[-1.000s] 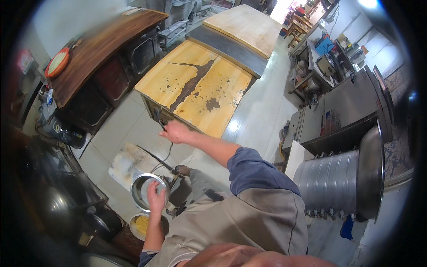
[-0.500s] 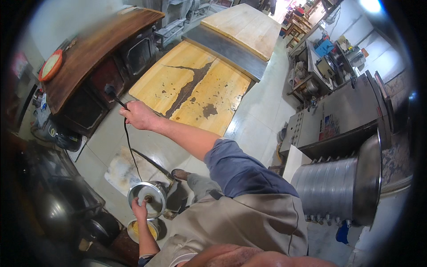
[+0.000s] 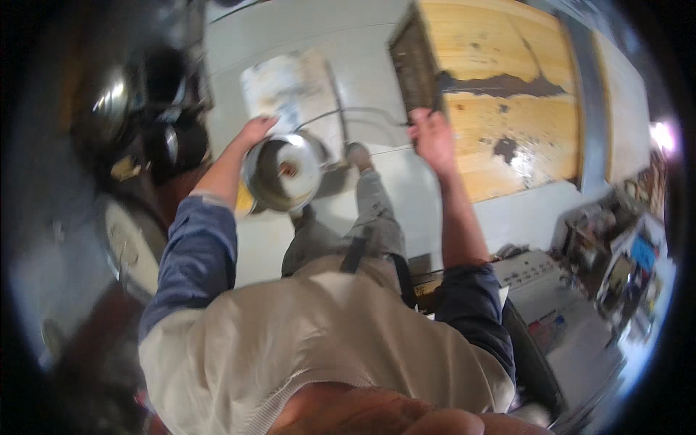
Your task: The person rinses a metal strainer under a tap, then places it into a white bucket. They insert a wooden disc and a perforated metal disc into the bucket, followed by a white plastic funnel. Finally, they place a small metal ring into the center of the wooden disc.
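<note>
A black power cord [image 3: 341, 110] runs in a curve from a round metal machine to my right hand [image 3: 433, 138]. That hand is closed on the cord beside the near corner of the yellow wooden table. The machine's open, bowl-like top [image 3: 308, 170] has a silvery rim and a brown piece at its centre. My left hand [image 3: 258, 130] is at the far left of this rim. Its fingers are blurred, so their grip is unclear. Under the left forearm, part of a container with yellow contents [image 3: 245, 200] shows, mostly hidden by the machine.
A stained pale board [image 3: 279, 83] lies on the floor beyond the machine. To the right stands the worn yellow table [image 3: 500, 167] with a dark cracked patch. Dark shiny pots [image 3: 170, 141] sit at left. A grey metal appliance [image 3: 536, 290] stands at lower right.
My view has swung toward the floor and machine. My right hand has drawn back from the dark cabinet with the cord. My left hand has shifted from inside the bowl to its far-left rim.
</note>
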Motion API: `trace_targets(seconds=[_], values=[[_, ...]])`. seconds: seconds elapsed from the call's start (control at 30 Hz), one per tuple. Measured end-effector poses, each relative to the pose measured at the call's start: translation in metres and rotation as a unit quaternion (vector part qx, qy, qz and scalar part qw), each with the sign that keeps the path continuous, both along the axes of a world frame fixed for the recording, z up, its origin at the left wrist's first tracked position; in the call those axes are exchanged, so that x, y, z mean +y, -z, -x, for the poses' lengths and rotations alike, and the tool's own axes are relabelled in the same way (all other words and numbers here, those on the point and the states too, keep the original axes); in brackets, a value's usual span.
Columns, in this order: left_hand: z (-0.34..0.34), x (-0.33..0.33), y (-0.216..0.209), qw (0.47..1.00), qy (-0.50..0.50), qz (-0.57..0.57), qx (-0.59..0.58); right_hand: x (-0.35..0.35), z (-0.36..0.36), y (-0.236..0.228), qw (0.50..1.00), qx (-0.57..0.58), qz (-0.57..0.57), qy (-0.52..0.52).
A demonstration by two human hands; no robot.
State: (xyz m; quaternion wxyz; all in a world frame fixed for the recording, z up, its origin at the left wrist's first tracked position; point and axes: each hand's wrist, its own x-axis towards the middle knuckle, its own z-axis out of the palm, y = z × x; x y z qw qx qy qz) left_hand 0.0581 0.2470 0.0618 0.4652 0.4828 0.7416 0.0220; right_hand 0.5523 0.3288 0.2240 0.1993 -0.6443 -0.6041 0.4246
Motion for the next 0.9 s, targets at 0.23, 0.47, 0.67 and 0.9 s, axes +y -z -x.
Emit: trace_targets(seconds=[0.23,0.47,0.67,0.9], values=[[-0.031,-0.012,-0.004,0.948,-0.083,0.273,-0.141,-0.076,-0.007,0.055,0.996,0.024,0.074,0.039],[-0.037,-0.046,0.011,0.888,-0.159,0.363,-0.236,-0.117,-0.019,0.025,0.998,-0.054,-0.014,-0.007],[-0.015,-0.049,0.011,0.987,-0.097,0.121,0.029,-0.096,0.003,0.011,0.998,-0.021,-0.055,0.003],[0.038,-0.076,-0.033,0.971,-0.042,-0.156,0.176,-0.034,0.064,-0.017,0.992,0.021,-0.106,-0.067]])
